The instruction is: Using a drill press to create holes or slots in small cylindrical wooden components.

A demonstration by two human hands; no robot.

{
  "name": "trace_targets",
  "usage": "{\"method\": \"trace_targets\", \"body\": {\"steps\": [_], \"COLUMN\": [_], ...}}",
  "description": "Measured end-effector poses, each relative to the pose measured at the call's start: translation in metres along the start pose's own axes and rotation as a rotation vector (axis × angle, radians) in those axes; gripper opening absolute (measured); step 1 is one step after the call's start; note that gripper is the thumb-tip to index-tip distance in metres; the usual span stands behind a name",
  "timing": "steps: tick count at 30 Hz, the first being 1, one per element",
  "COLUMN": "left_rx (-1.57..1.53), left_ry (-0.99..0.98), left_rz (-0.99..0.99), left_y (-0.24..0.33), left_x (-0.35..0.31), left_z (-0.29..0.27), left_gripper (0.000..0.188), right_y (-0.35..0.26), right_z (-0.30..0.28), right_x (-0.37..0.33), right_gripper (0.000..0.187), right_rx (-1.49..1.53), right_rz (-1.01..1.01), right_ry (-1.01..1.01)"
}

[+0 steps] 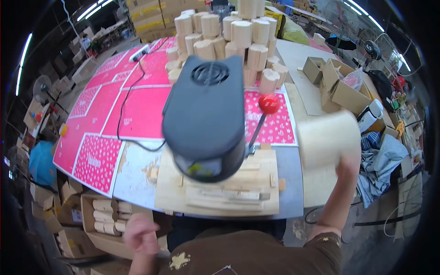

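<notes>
because the right hand (349,166) meets the block (329,140) at its lower right edge, with the block held up clear of the table at 3 o'clock, i take it to be pinching it; the fingers are out of sight and blur hides how firmly they press. the block is pale and looks like bare wood, so i judge it stiff, dry rather than slippery, light enough for one hand, and hard to break, though a sharp rim could chip or splinter. a wrap round the middle of its curved side, thumb opposite fingers, should suit it better than an end pinch. over at 7 o'clock the left hand (141,234) is blurred, with nothing visible in it; i cannot tell how far its fingers are spread. just beside it, toward 8 o'clock, a box (103,245) bears pale billets (106,216). the machine (206,114) fills the centre, its red knob (268,104) near 2 o'clock. beyond, a stack (241,34) of similar wood rises at 12 o'clock, and pink sheets (146,107) spread between 9 and 10 o'clock.
</notes>
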State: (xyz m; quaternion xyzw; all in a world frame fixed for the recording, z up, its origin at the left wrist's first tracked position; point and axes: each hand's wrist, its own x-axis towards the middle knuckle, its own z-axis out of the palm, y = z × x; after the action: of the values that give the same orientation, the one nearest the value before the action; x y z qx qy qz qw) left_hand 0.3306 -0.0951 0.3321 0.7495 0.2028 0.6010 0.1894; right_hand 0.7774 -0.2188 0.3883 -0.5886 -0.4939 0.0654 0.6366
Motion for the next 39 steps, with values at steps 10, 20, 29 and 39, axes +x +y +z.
{"method": "trace_targets", "body": {"steps": [10,20,29,39], "left_rx": [-0.954,-0.428,-0.322,-0.479], "left_ry": [-0.26,0.013,-0.23,-0.311], "left_rz": [-0.797,-1.023,-1.152,-0.927], "left_y": [0.03,-0.056,-0.081,-0.067], "left_x": [0.001,-0.002,-0.014,-0.045], "left_z": [0.034,0.013,0.049,0.082], "left_gripper": [0.08,0.058,0.06,0.068], "right_y": [-0.066,0.014,0.026,0.024], "right_z": [0.17,0.149,0.133,0.15], "right_x": [-0.142,-0.133,-0.107,-0.116], "right_gripper": [0.109,0.041,0.033,0.032], "right_rx": [0.057,-0.826,-0.674,-0.685], "right_rz": [-0.056,-0.05,-0.081,-0.13], "right_ry": [-0.331,-0.393,-0.491,-0.381]}}
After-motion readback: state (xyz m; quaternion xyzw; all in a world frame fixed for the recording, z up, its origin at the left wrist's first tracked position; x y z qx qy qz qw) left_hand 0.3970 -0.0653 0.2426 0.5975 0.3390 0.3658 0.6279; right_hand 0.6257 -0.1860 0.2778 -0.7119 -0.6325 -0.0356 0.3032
